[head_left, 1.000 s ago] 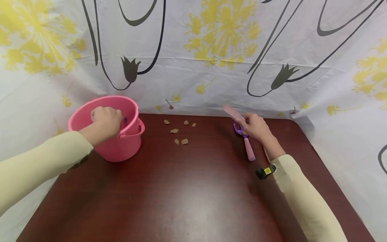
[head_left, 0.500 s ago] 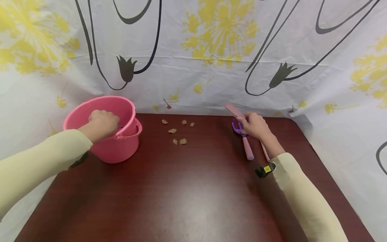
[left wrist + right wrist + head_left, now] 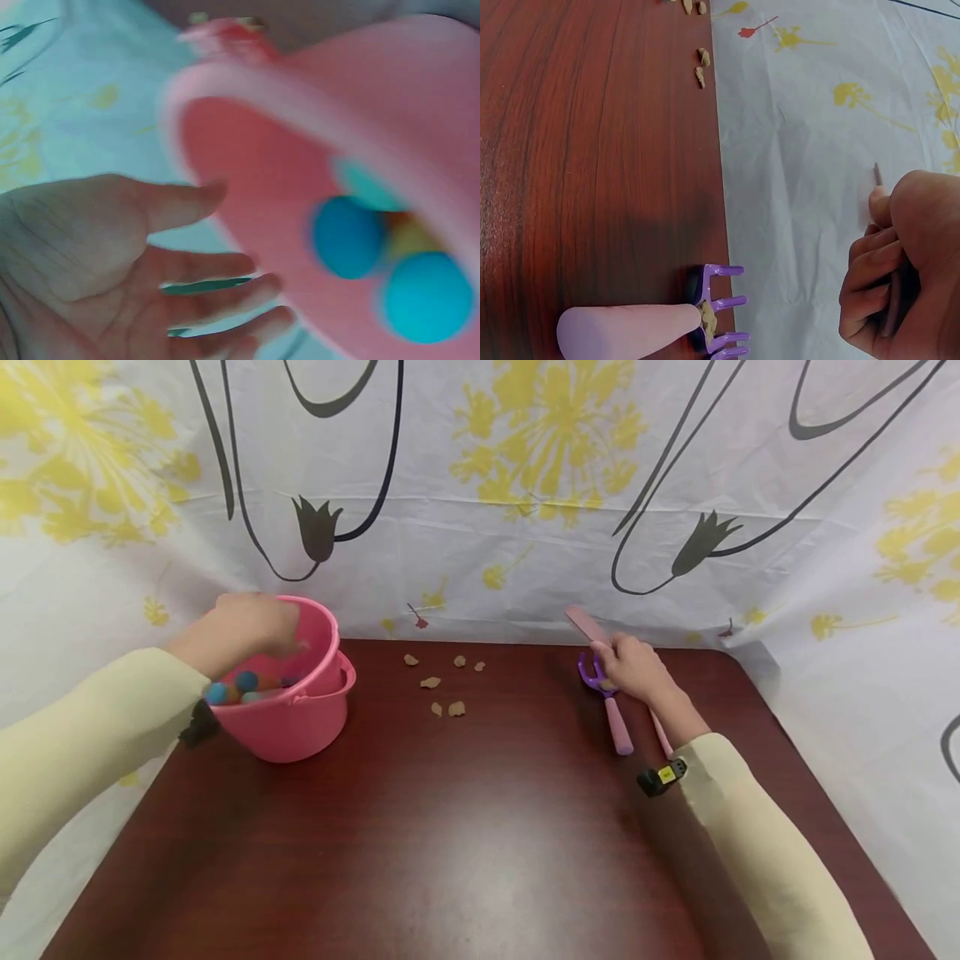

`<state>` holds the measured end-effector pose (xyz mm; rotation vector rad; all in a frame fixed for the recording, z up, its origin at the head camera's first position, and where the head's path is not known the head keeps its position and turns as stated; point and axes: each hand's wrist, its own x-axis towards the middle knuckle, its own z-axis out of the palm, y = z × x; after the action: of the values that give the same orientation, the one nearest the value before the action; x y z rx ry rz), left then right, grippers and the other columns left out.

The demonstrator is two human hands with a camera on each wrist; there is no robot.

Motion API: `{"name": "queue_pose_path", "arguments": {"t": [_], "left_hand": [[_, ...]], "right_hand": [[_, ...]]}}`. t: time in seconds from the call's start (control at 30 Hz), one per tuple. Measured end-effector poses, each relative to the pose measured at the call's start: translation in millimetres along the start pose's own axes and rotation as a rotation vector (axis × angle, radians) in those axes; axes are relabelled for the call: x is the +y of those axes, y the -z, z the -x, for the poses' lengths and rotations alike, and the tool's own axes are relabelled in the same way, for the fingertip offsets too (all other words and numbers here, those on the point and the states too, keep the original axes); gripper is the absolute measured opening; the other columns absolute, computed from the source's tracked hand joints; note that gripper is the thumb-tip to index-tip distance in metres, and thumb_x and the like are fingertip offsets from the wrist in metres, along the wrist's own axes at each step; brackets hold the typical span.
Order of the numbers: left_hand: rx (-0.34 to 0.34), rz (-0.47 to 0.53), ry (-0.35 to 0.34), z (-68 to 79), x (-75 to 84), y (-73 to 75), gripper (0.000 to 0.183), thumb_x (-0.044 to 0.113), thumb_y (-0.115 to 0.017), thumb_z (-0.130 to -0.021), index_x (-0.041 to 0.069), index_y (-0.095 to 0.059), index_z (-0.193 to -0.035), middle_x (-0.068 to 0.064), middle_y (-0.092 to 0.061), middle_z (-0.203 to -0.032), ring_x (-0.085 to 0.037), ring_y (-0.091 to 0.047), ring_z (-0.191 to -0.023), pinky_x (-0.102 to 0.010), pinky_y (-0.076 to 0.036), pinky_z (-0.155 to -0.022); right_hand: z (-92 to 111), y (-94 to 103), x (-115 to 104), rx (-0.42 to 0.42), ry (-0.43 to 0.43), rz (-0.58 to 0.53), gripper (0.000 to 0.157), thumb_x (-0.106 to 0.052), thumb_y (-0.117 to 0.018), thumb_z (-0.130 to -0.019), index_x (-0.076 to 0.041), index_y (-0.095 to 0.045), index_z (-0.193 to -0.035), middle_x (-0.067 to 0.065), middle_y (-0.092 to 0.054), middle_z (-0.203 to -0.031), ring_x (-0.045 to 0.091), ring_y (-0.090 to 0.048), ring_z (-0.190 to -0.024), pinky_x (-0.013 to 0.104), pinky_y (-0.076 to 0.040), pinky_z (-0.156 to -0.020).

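My left hand (image 3: pixel 251 618) is over the pink bucket (image 3: pixel 288 727). In the left wrist view its palm is bare and its fingers are extended beside the rim. Several balls lie inside the bucket, among them a blue ball (image 3: pixel 349 236) and a brighter blue ball (image 3: pixel 427 296). At the right, my right hand (image 3: pixel 637 668) grips a flat pink comb (image 3: pixel 585 622), whose edge looks toothed in the earliest head view. Just left of that hand, a small hand fork (image 3: pixel 613 718) with purple tines and a pink handle lies on the table, a tan bit on its head.
Several small tan flakes (image 3: pixel 431 682) lie scattered near the back edge of the dark wooden table (image 3: pixel 450 827). A patterned white cloth (image 3: pixel 420 527) hangs behind the table and along its sides. One slim pink piece (image 3: pixel 662 735) shows beneath the right wrist.
My left hand has risen from inside the bucket to above its rim, and balls now show below it. The right hand stays near the fork, its comb tilted slightly more upward.
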<state>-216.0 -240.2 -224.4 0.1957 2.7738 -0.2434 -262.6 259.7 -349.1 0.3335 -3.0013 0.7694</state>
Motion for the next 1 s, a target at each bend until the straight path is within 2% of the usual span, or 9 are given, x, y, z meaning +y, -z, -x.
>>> {"name": "queue_pose_path", "arguments": {"t": [0.13,0.2,0.27,0.37,0.5,0.67,0.83,1.0], "left_hand": [[0.245,0.046,-0.076,-0.3,22.3,17.3,0.021,0.022,-0.056,-0.095,0.001,-0.058,-0.095,-0.020,-0.062,-0.092,-0.049,-0.061,-0.092,-0.066,-0.048,-0.071],[0.305,0.058,-0.101,-3.5,41.6,21.1,0.019,0.020,-0.054,-0.096,0.002,-0.059,-0.095,-0.020,-0.062,-0.092,-0.050,-0.062,-0.094,-0.067,-0.048,-0.072],[0.324,0.067,-0.122,-7.1,63.9,20.9,0.019,0.021,-0.054,-0.097,0.004,-0.059,-0.091,-0.016,-0.062,-0.087,-0.045,-0.063,-0.089,-0.063,-0.051,-0.069],[0.314,0.086,-0.169,-12.2,99.5,14.3,0.021,0.026,-0.057,-0.099,0.007,-0.062,-0.093,-0.012,-0.062,-0.087,-0.039,-0.062,-0.087,-0.058,-0.052,-0.068],[0.230,0.145,-0.254,-23.8,149.1,-1.4,0.025,0.034,-0.057,-0.101,0.010,-0.063,-0.097,-0.009,-0.063,-0.090,-0.032,-0.061,-0.086,-0.052,-0.053,-0.069],[0.138,0.235,-0.361,-42.2,205.2,-30.4,0.024,0.037,-0.055,-0.104,0.016,-0.061,-0.096,-0.002,-0.062,-0.089,-0.024,-0.060,-0.081,-0.044,-0.050,-0.068],[0.107,0.362,-0.422,-59.1,243.0,-59.5,0.023,0.037,-0.056,-0.104,0.016,-0.063,-0.107,0.002,-0.062,-0.096,-0.019,-0.059,-0.085,-0.041,-0.050,-0.072],[0.097,0.515,-0.419,-78.8,271.4,-77.3,0.031,0.039,-0.055,-0.105,0.012,-0.063,-0.118,0.000,-0.063,-0.108,-0.019,-0.060,-0.092,-0.041,-0.050,-0.079]], "right_hand": [[4.1,2.5,5.6,0.009,-0.010,-0.010,0.056,-0.055,-0.044,-0.105,-0.003,-0.054,-0.087,0.009,-0.062,-0.071,0.032,-0.062,-0.076,0.047,-0.046,-0.073],[5.8,3.7,7.7,0.020,-0.011,-0.019,0.056,-0.055,-0.046,-0.104,-0.003,-0.056,-0.087,0.008,-0.061,-0.072,0.030,-0.062,-0.076,0.046,-0.046,-0.072],[7.5,4.5,10.4,0.028,-0.004,-0.028,0.054,-0.054,-0.047,-0.104,-0.003,-0.057,-0.088,0.008,-0.058,-0.071,0.029,-0.059,-0.072,0.044,-0.044,-0.068],[10.5,6.8,14.2,0.050,0.018,-0.039,0.051,-0.050,-0.047,-0.106,-0.003,-0.058,-0.091,0.007,-0.054,-0.069,0.027,-0.053,-0.068,0.041,-0.041,-0.064],[17.3,11.1,20.2,0.081,0.022,-0.047,0.047,-0.046,-0.048,-0.107,-0.002,-0.061,-0.096,0.007,-0.053,-0.072,0.029,-0.052,-0.071,0.041,-0.040,-0.065],[27.4,17.1,27.3,0.074,0.000,-0.047,0.047,-0.045,-0.049,-0.106,-0.001,-0.064,-0.104,0.008,-0.058,-0.077,0.029,-0.054,-0.076,0.041,-0.041,-0.067],[36.2,23.0,34.6,0.077,-0.015,-0.040,0.049,-0.048,-0.051,-0.105,-0.002,-0.065,-0.104,0.006,-0.060,-0.076,0.026,-0.055,-0.072,0.039,-0.042,-0.065],[49.5,30.0,47.3,0.100,-0.043,-0.024,0.052,-0.050,-0.050,-0.104,-0.001,-0.066,-0.108,0.010,-0.065,-0.085,0.027,-0.057,-0.075,0.042,-0.044,-0.065]]}}
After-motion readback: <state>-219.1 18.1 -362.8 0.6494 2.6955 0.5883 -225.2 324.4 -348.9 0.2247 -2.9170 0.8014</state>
